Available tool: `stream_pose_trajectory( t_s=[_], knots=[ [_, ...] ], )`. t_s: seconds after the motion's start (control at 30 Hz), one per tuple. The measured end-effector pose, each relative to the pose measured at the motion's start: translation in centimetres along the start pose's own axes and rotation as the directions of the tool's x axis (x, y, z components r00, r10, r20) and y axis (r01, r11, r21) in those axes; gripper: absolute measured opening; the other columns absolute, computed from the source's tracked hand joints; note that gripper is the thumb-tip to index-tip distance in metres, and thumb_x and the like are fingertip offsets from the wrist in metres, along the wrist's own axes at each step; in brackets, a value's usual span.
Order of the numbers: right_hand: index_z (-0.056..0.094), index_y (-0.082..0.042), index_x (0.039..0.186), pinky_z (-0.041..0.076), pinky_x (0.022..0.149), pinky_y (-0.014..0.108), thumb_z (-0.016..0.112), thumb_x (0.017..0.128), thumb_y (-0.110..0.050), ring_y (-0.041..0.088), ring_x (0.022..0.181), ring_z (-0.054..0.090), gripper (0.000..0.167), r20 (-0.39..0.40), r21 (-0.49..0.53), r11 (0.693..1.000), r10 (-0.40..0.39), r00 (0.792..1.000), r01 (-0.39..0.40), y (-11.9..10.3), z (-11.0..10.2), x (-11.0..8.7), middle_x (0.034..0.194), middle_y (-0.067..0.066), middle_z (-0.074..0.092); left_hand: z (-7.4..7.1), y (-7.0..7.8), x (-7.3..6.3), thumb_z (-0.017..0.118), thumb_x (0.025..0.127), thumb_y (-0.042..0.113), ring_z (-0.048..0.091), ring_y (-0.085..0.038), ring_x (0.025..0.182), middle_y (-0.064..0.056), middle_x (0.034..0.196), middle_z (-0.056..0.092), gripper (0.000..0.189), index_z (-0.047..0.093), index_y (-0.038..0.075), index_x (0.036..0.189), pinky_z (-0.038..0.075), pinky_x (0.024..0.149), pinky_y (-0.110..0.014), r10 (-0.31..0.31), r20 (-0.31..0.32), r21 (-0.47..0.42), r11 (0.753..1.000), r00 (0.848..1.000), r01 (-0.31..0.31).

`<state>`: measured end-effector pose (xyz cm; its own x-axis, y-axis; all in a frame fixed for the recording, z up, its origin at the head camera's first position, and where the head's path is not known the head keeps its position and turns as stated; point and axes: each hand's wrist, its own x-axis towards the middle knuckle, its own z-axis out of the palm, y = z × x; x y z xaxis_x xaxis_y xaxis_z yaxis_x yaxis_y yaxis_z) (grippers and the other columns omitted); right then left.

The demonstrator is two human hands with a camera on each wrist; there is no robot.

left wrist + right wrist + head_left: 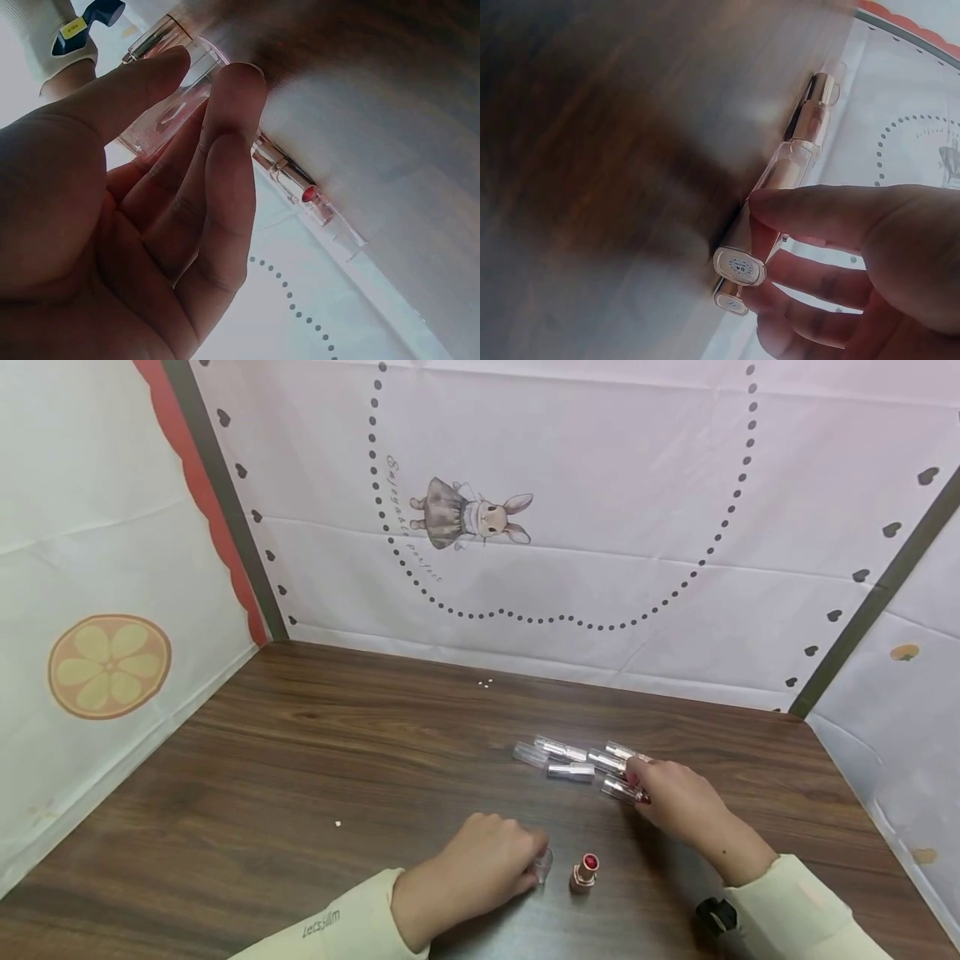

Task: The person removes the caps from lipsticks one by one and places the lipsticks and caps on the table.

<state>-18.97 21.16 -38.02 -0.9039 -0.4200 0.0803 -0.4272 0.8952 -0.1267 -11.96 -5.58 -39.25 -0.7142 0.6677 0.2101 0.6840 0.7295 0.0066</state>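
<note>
In the head view my left hand [480, 868] is low over the table, pinching a clear lipstick cap [544, 865] between thumb and fingers. The left wrist view shows that see-through cap [171, 112] up close. Just right of it, an uncapped lipstick [584, 873] with a red tip stands upright on its base. My right hand [678, 797] reaches over a group of lipsticks lying flat. Its thumb and fingers pinch a rose-gold lipstick [739, 264], whose round base label faces the right wrist camera.
Several lipsticks in clear caps [570, 772] lie on the brown wooden table [300, 760], beside a loose clear cap [530, 754]. Small white bits [486, 683] lie farther back, with another [338, 823] at left. Printed white cloth [600, 510] hangs around the table.
</note>
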Motion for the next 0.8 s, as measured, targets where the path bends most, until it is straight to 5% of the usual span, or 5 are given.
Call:
stream_pose_trajectory(
  t_s=[0.4, 0.8],
  knots=[
    [0.055, -0.010, 0.087, 0.044, 0.061, 0.033, 0.081, 0.074, 0.002, 0.015, 0.067, 0.050, 0.032, 0.025, 0.066, 0.998, 0.005, 1.000, -0.007, -0.3, 0.5, -0.2, 0.076, 0.001, 0.058, -0.2, 0.0, 0.0, 0.081, 0.079, 0.033, 0.048, -0.004, 0.050, 0.014, 0.062, 0.059, 0.022, 0.062, 0.024, 0.074, 0.040, 0.047, -0.025, 0.002, 0.010, -0.007, 1.000, 1.000, -0.002],
    [0.061, -0.012, 0.093, 0.047, 0.061, 0.028, 0.082, 0.074, -0.001, 0.007, 0.067, 0.054, 0.030, -0.093, 0.169, 0.983, -0.055, 0.994, 0.070, -1.2, 0.6, -1.6, 0.075, -0.005, 0.061, -0.6, 0.0, 0.4, 0.083, 0.078, 0.035, 0.051, -0.006, 0.052, 0.014, 0.062, 0.057, 0.024, 0.061, 0.024, 0.075, 0.039, 0.046, -0.026, 0.001, 0.059, -0.022, 1.000, 0.998, 0.000]
  ],
)
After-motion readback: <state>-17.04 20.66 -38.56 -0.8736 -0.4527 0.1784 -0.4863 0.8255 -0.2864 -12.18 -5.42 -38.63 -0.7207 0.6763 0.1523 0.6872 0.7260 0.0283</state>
